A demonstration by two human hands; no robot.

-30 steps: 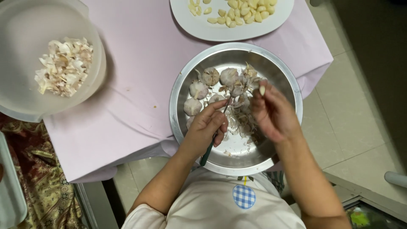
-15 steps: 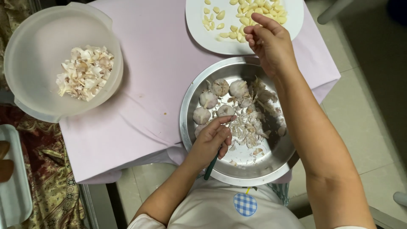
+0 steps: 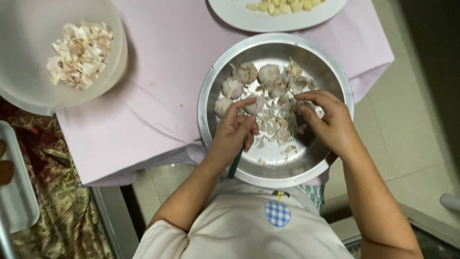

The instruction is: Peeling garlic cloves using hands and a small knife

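A round steel bowl [image 3: 211, 96] on the pink cloth holds several whole garlic bulbs [image 3: 268, 74] and loose papery skins [image 3: 275, 127]. My left hand [image 3: 235, 132] rests over the bowl's near left side, closed around a knife with a dark green handle [image 3: 235, 165] that pokes out below the palm. My right hand [image 3: 330, 122] is inside the bowl on the right, fingers curled over the skins and cloves; whether it holds a piece is hidden.
A white plate [image 3: 239, 19] of peeled cloves sits at the far edge of the pink-covered table [image 3: 163, 86]. A translucent bowl [image 3: 24, 96] with garlic peels stands at left. A white tray [image 3: 19, 196] lies lower left; tiled floor to the right.
My right hand has come back from the white plate down into the steel bowl. The left hand with the knife stayed over the bowl.
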